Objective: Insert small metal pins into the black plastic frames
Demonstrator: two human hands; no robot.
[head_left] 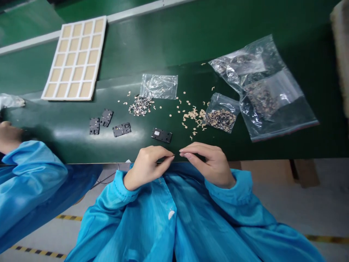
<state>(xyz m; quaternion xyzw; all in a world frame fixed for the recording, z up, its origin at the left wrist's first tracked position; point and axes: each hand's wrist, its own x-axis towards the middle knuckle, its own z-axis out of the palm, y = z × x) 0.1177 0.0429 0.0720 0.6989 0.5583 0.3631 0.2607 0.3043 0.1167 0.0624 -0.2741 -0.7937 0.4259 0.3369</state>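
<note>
My left hand (152, 163) is closed in a pinch at the table's front edge. A tiny dark bit shows at its fingertips, too small to name. Facing it across a small gap, my right hand (208, 162) also pinches, thumb against forefinger; whatever it holds, if anything, is hidden. Just beyond my left fingers lies a black rectangular plastic part (161, 135) with a pale square on it. A loose scatter of small tan pieces (194, 115) spreads beyond my right hand. Small silvery metal pieces (141, 106) form a pile farther left.
Several black plastic parts (121, 129) lie left of centre. A white compartment tray (75, 58) stands back left. Clear bags lie around: a flat one (159, 86), a small filled one (222, 113), a large one (286, 112). A co-worker's hand (10, 136) is at far left.
</note>
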